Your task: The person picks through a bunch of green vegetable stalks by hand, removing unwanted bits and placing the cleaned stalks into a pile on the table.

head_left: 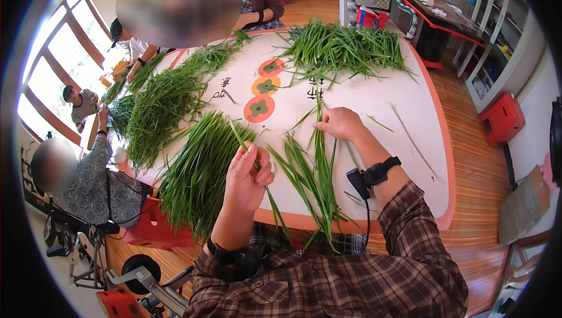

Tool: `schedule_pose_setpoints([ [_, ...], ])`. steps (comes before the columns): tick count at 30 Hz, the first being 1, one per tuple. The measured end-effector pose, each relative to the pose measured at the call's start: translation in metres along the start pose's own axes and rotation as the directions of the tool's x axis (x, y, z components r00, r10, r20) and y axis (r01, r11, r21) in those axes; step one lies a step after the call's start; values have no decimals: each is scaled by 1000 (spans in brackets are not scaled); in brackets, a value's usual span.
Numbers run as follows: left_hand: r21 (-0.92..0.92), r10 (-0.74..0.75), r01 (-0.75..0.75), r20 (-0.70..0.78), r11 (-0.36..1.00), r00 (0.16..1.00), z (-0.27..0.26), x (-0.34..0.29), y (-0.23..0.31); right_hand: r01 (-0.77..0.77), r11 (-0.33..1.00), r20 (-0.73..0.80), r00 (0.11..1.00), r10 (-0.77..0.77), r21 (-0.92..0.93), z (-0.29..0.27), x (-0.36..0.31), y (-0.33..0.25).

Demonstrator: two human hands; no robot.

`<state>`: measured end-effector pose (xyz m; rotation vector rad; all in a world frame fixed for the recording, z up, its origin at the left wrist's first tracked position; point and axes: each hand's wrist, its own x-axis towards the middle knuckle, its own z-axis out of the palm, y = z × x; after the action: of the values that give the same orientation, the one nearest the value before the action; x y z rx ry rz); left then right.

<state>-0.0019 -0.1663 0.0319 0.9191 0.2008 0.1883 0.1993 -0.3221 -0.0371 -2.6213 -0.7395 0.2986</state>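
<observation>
My left hand (250, 166) is closed around a thin strand or two of Chinese chives, whose ends stick out above and below the fist. To its right, a small loose bunch of chives (316, 177) lies on the table, its lower ends hanging over the near edge. At the upper part of that bunch, my right hand (339, 124) pinches thumb and finger together on the chives; the exact strands between the fingertips are hard to make out. Just left of my left hand lies a thick, neatly lined-up pile of chives (196, 172), partly hidden behind that hand.
The white table (404, 142) has an orange rim and printed persimmons (260, 109). Larger chive heaps lie at the far right (348, 49) and along the left (164, 107). Several people sit around the left and far sides. A red stool (502, 119) stands right, beyond the table.
</observation>
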Motion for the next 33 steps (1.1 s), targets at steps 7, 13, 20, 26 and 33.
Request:
schedule_pose_setpoints([
  [7, -31, -24, 26, 84, 999, 996, -12, 28, -19, 66, 997, -1, 998, -66, 50, 17, 8, 5],
  [13, 93, -19, 16, 35, 996, 999, 0, 54, -19, 147, 492, -73, 983, -166, 858, -14, -2, 10],
  [20, 450, 137, -182, 130, 875, 982, 45, 64, -11, 220, 230, -165, 957, -237, 948, -72, -44, -14],
  [26, 472, 91, -228, 297, 852, 951, 68, 54, -25, 392, 216, -346, 912, -223, 894, -79, -67, -32],
  [33, 473, 97, -186, 206, 861, 974, 67, 41, -24, 436, 242, -387, 894, -226, 867, -80, -73, -36],
])
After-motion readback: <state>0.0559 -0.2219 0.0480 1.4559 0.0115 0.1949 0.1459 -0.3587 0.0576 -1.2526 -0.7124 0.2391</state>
